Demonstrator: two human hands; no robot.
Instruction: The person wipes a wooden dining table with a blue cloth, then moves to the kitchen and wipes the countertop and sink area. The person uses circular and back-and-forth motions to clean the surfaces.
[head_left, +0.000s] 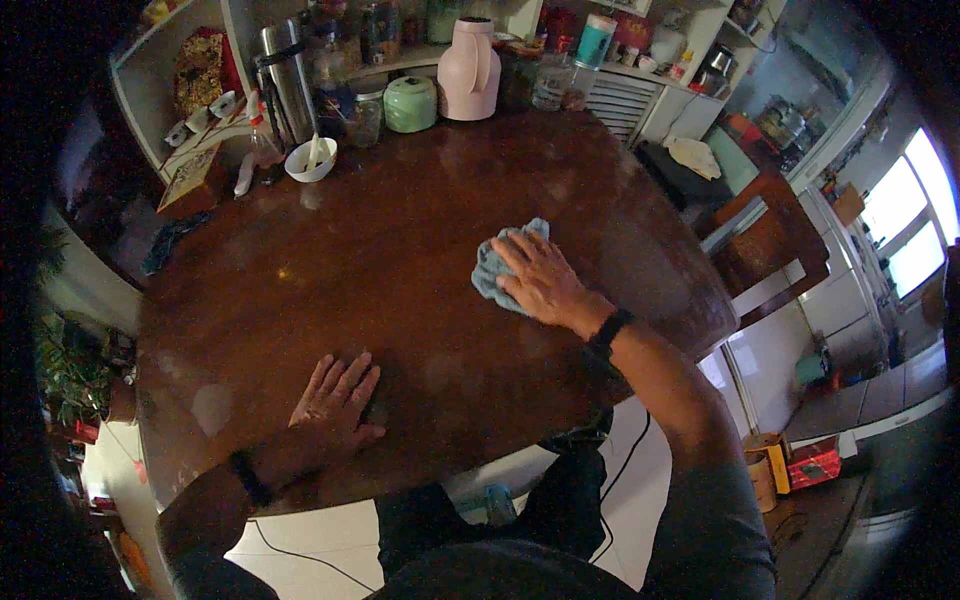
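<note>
My right hand (541, 279) lies palm down on a light blue-grey cloth (491, 271), pressing it against the dark brown wooden tabletop (420, 300). The cloth is bunched and shows past my fingertips and to their left. Nearer the table's front edge, on the left, my left hand (337, 401) rests palm down on the bare wood, its fingers a little apart and nothing in it. Each wrist wears a dark band.
Along the back stand a white bowl (310, 171) with a spoon, a green lidded pot (410, 105), a pink jug (469, 75), glass jars and a steel flask (289, 82). A dark cloth (172, 238) lies at the left edge; a wooden chair (772, 232) stands to the right.
</note>
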